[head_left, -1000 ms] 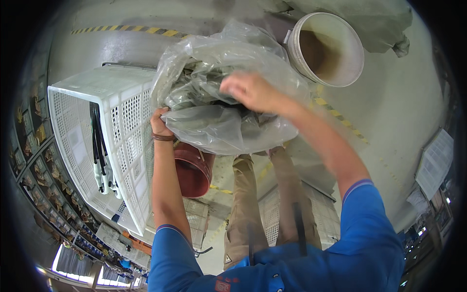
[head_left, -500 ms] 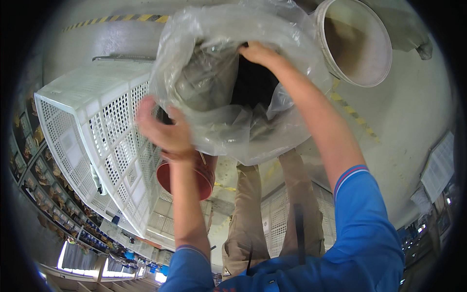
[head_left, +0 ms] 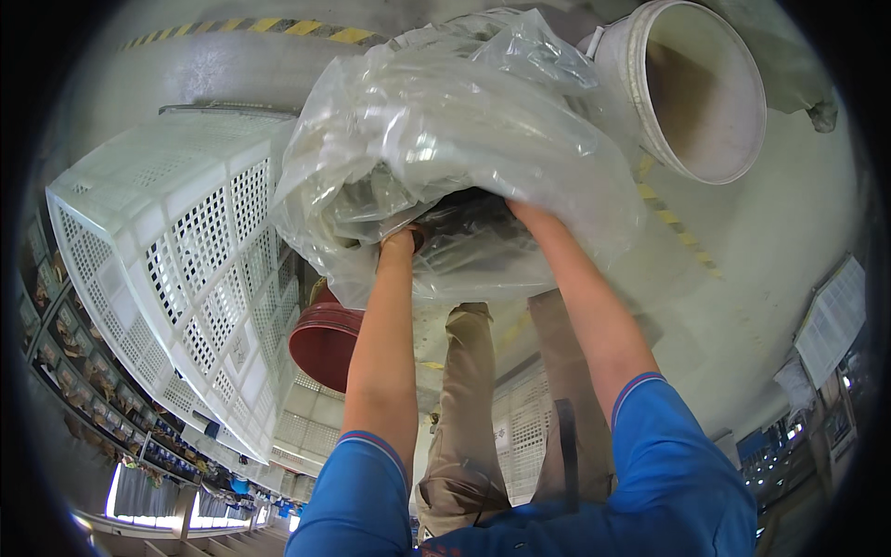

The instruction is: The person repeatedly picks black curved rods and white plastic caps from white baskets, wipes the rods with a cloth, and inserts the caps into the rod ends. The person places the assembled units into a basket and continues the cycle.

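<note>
A large clear plastic bag (head_left: 445,139) hangs open in front of me, holding a bundle of dark and pale parts that I cannot make out. Both forearms reach up into its mouth. My left hand (head_left: 401,243) grips the bag's lower edge from inside. My right hand (head_left: 524,212) is pushed deeper in, and its fingers are hidden by the crumpled plastic. A red bucket (head_left: 325,342) stands just below the bag, by my left arm.
A white perforated plastic crate (head_left: 176,269) stands at my left. A big white bucket (head_left: 691,88) stands at upper right on the grey floor (head_left: 789,241). Yellow-black hazard tape (head_left: 241,28) runs along the far floor. Shelving (head_left: 65,371) lines the left edge.
Both hands have moved from the outside of the bag into its opening. The bag now appears larger and higher in view, and the red bucket is more exposed.
</note>
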Available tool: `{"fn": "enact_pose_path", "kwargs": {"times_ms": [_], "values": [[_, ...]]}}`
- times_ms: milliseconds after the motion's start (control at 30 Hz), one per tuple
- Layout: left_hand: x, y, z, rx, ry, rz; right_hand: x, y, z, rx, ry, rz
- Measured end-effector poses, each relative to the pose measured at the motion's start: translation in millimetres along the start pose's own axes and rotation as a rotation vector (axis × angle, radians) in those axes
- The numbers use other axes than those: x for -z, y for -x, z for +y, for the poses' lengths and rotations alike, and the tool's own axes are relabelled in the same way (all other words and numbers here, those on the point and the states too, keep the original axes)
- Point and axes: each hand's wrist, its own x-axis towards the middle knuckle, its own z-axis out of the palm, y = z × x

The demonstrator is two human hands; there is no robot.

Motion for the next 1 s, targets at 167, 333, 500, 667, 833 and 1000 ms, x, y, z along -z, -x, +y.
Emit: {"fn": "enact_pose_path", "kwargs": {"times_ms": [167,333,500,667,833,1000], "values": [[-6.6,-9.0,10.9,0.019,0.066,-0.026,-48.3,-46.1,15.6,-0.029,-0.374,-0.212],[-17.0,-9.0,3.8,0.030,0.085,-0.022,-90.4,-58.6,73.7,0.129,-0.208,-0.083],[-11.2,0.3,-14.0,0.057,0.144,-0.029,-94.8,-40.4,125.3,0.110,-0.110,-0.096],[-15.6,-11.6,-26.9,0.065,0.215,-0.060,-75.5,-50.9,164.9,-0.052,-0.164,-0.254],[-25.4,0.8,-41.1,0.090,0.264,-0.070,-63.3,-23.3,177.0,-0.149,-0.206,-0.317],[-35.7,7.0,-38.3,0.101,0.269,-0.065,-66.8,30.9,163.2,-0.252,-0.241,-0.350]]}}
